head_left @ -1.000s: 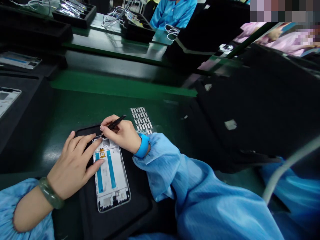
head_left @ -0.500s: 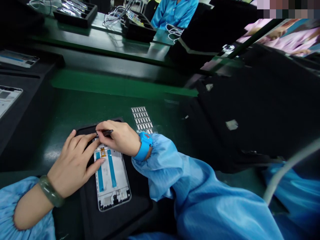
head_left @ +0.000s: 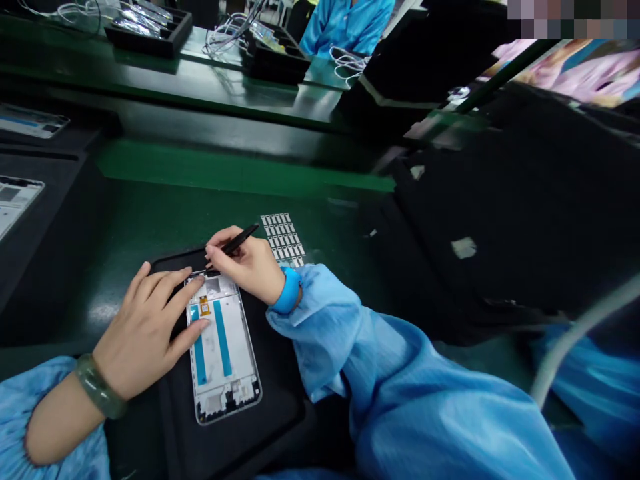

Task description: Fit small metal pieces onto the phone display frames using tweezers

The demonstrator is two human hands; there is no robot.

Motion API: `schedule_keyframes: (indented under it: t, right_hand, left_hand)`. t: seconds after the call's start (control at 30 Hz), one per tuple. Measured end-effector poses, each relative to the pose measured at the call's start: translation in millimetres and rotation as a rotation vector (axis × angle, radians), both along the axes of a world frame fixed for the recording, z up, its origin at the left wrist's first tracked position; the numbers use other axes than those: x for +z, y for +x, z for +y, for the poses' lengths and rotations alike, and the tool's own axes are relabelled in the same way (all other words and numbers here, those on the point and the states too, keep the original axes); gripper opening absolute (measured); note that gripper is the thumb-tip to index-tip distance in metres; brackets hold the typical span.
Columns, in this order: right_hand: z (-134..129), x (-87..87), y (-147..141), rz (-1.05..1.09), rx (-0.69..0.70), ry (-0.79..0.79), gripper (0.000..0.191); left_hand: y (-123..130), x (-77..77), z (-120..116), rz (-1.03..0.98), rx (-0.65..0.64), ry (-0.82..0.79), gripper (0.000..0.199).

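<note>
A phone frame (head_left: 227,357) with a white inner face, two blue strips and a small orange flex piece lies on a black foam tray (head_left: 280,400). My left hand (head_left: 137,333) rests along its left side, fingers spread, fingertips at the upper left edge and thumb on the inner face. My right hand (head_left: 245,263) is closed in a pen-like grip on black tweezers (head_left: 243,239), just above the frame's top end. Fingers hide the tool's tip in part.
Right of the tray's top lies a sheet of small white stickers (head_left: 283,237). More phone frames (head_left: 17,200) sit on black foam at left. Stacked black foam (head_left: 500,220) stands at right. Black boxes (head_left: 150,40) and white cables are on the back ledge, with a person in blue beyond.
My right hand has moved slightly right and up, and the tweezers now tilt up, showing more of their length. The top of the phone frame is more exposed. My left hand has stayed in place.
</note>
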State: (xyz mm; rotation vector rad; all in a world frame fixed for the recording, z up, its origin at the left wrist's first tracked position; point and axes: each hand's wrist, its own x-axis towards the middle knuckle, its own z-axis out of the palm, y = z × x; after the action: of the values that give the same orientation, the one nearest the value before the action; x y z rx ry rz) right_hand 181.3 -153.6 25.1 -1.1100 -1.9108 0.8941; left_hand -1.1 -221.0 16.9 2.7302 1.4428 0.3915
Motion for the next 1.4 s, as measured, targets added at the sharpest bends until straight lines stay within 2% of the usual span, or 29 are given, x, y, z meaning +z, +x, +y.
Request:
schedule_keyframes:
  t: [0.17,0.5,0.87,1.4]
  right_hand:
    - [1.2,0.6,1.6,0.070,0.014,-0.080,0.014]
    - [-0.6,2.6,-3.1,-0.032,0.015,0.030,0.015]
    - [-1.4,2.6,-2.9,-0.079,0.041,0.075,0.016]
    - [-1.2,3.6,-3.6,-0.050,0.005,0.029,0.015]
  left_hand:
    - [0.4,0.0,-0.9,-0.003,-0.005,0.001,0.052]
    - [-0.4,-2.2,-1.6,-0.003,-0.010,0.009,0.052]
    - [0.2,-2.4,-1.5,-0.012,-0.012,0.009,0.054]
    - [-0.5,-3.5,-1.8,-0.018,-0.006,-0.003,0.053]
